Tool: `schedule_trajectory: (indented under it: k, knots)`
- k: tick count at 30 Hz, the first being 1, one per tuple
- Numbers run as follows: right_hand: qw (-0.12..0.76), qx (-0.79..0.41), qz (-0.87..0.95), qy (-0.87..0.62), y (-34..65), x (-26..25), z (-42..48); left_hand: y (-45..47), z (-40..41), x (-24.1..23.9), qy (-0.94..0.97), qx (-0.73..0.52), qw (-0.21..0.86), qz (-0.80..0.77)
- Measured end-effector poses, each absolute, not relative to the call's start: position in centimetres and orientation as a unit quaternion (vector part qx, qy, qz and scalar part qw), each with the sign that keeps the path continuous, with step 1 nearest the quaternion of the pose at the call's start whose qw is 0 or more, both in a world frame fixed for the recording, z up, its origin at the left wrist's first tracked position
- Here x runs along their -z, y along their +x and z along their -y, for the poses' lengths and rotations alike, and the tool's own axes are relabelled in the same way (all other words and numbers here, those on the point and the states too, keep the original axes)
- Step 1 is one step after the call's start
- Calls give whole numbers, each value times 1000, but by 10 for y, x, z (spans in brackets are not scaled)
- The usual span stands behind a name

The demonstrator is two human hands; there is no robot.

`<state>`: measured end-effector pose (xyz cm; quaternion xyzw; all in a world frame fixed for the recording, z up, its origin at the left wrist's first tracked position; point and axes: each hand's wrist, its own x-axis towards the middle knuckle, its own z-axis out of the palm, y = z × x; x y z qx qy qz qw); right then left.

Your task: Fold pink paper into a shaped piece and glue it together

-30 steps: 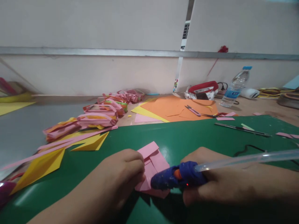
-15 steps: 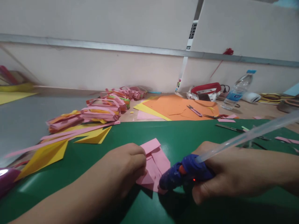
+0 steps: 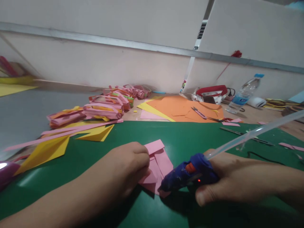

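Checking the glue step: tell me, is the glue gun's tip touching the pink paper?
Touching: head view shows the glue gun tip meeting the folded pink paper edge.

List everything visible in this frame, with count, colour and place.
folded paper piece: one, pink, on the mat between the hands
glue gun: one, blue, clear stick at its back, nozzle at the pink piece
cutting mat: one, green, near table
paper sheets: several, orange, yellow, pink, behind the mat
folded paper pile: many, mostly pink, far left
water bottle: one, clear, far right
left hand: on the pink piece
right hand: grips the glue gun
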<state>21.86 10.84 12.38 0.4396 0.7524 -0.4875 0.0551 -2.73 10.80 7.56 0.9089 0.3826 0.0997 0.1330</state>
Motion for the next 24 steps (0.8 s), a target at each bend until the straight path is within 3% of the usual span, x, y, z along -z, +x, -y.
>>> schedule_trajectory:
  k: [6,17,24]
  knots:
    - [22,432,-777,457,213,-116,-100,-27,-108,-73,909,-107,127,-382]
    - [106,205,-852,470,211,-115,-86,-27,-107,-69,906,-99,106,-397]
    - [90,167,-889,416,205,-102,-88,-24,-107,-67,898,-123,89,-414]
